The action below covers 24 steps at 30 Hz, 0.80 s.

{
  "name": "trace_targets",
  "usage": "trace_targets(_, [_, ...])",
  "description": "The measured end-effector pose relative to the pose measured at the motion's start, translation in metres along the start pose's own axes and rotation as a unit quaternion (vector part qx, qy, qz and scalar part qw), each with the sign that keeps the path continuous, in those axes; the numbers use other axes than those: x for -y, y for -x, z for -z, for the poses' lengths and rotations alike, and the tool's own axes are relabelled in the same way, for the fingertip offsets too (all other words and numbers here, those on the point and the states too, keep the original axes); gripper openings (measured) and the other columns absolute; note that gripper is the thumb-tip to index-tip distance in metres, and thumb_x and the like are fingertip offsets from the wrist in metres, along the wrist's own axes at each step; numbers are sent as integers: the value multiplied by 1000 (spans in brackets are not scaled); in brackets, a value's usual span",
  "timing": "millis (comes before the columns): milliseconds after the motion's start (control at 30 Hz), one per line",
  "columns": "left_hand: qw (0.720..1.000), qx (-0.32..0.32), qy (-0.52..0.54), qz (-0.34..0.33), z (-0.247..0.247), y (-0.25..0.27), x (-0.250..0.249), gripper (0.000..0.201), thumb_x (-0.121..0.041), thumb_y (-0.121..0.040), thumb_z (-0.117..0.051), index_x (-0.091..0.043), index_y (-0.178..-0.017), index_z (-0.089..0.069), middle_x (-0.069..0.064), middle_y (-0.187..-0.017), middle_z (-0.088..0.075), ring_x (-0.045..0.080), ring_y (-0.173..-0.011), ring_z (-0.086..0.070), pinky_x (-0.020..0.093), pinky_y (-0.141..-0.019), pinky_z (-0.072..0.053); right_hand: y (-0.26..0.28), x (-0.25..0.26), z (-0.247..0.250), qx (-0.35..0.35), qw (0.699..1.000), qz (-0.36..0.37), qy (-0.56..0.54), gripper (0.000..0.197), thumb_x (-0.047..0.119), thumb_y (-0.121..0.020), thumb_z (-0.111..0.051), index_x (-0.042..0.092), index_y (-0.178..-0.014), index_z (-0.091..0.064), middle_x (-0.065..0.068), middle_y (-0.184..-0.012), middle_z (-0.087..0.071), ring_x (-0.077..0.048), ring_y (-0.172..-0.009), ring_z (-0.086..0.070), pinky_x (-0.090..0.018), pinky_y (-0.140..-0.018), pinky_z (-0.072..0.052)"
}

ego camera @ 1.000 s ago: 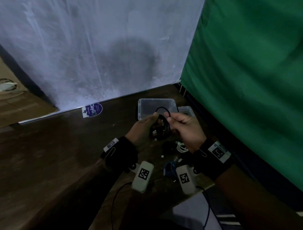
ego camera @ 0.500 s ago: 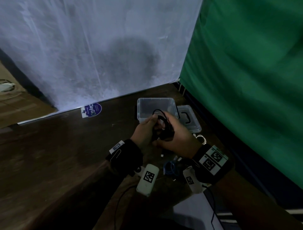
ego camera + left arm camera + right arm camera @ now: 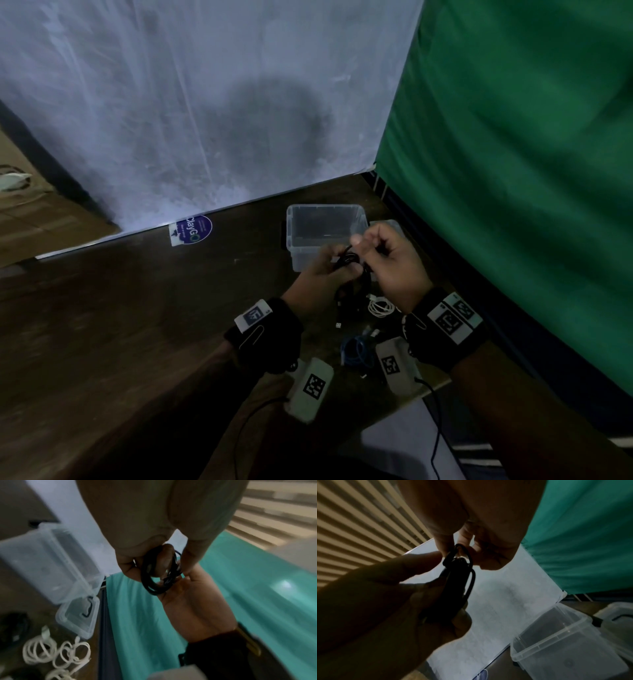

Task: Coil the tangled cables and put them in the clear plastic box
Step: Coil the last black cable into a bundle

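Observation:
A black cable coil [image 3: 350, 263] is held up between both hands, just in front of the clear plastic box [image 3: 294, 236]. My left hand [image 3: 330, 265] grips the bundle of loops [image 3: 154, 577] with fingers and thumb curled round it. My right hand [image 3: 368, 245] pinches one loop at the top of the coil [image 3: 462, 551] between thumb and fingertips. The box [image 3: 530, 651] stands open on the dark table and looks empty.
The box lid [image 3: 390, 226] lies right of the box. On the table under the hands lie a white cable [image 3: 380, 306], a blue cable [image 3: 356, 349] and more black cable [image 3: 346, 301]. A green curtain [image 3: 513, 171] hangs at the right; a white sheet [image 3: 205, 102] hangs behind.
My right hand has shifted from cupping the side of the black coil to pinching a loop at its top. The left hand keeps its grip on the coil.

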<state>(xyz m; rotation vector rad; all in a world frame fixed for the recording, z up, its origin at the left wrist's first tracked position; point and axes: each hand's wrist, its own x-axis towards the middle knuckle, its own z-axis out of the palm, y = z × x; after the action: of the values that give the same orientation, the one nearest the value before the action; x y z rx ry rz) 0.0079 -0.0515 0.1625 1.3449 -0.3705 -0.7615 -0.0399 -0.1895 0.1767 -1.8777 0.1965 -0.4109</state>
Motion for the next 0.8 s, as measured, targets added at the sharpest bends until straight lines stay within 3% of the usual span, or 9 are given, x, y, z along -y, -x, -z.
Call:
trace_targets(100, [993,38,-92,-56,2,0,1,25,-11,-93,-58,3,-112,-52,14,-92,-60,19,-80,-61,27,-72,-53,-1,1,3,-11,999,-8,-38,28,17,-92,-66,1,-74,-52,6,-62,-48,-4,-57,-46,-15,-56,-42])
trace_targets(167, [988,27,-128,-83,2,-2,3,19,-11,-94,-57,6,-101,-55,13,-83,-58,16,-71,-57,23,-65,-49,0,4,1,-27,999,6,-42,27,12,-88,-71,-4,-74,-54,-2,-64,-47,-6,-58,-46,-15,-56,-42])
trace_targets(267, [985,14,-136,-109,0,-2,7,12,-13,-95,-56,-3,-89,-58,0,-72,-58,8,-65,-57,21,-63,-46,1,7,-1,-46,998,21,-33,15,13,-87,-72,5,-77,-64,6,-61,-53,-4,-57,-51,-17,-57,-44])
trace_targets(333, [989,-5,-114,-94,1,-1,9,19,-18,-96,-54,0,-93,-60,-1,-70,-56,9,-63,-55,22,-61,-45,0,6,2,-59,996,12,-59,7,15,-91,-68,12,-85,-68,8,-66,-63,-4,-63,-60,-21,-62,-49])
trace_targets(467, [993,-32,-86,-72,10,-5,10,32,-19,-99,-49,11,-102,-58,11,-68,-51,12,-55,-48,20,-53,-41,0,3,7,-18,999,-16,-41,7,11,-91,-67,16,-95,-69,12,-65,-68,-1,-63,-62,-18,-63,-50])
trace_targets(533, [991,-33,-99,-83,14,-6,9,27,-18,-98,-51,7,-102,-61,16,-75,-55,18,-62,-51,21,-56,-45,-1,1,7,34,996,-70,-44,12,18,-90,-68,24,-100,-69,10,-70,-70,-5,-69,-66,-24,-70,-53])
trace_targets(633, [989,-37,-107,-90,16,-5,8,16,-20,-96,-54,-10,-98,-66,7,-81,-64,14,-71,-60,23,-64,-50,0,2,10,90,977,-158,-107,13,26,-92,-65,27,-83,-74,2,-72,-66,-13,-73,-64,-31,-73,-51])
trace_targets(733, [997,5,-56,-54,14,-4,3,22,-24,-96,-52,-6,-105,-61,16,-84,-56,23,-73,-54,27,-63,-48,0,6,10,70,989,-111,-68,24,18,-95,-62,18,-72,-69,3,-66,-62,-7,-65,-60,-23,-64,-48])
trace_targets(800, [999,32,31,-12,13,-3,0,33,-35,-96,-47,-4,-107,-56,10,-70,-47,21,-59,-42,24,-54,-38,-3,8,11,29,996,-67,-45,27,18,-95,-63,16,-68,-61,7,-62,-58,-5,-61,-55,-22,-62,-45])
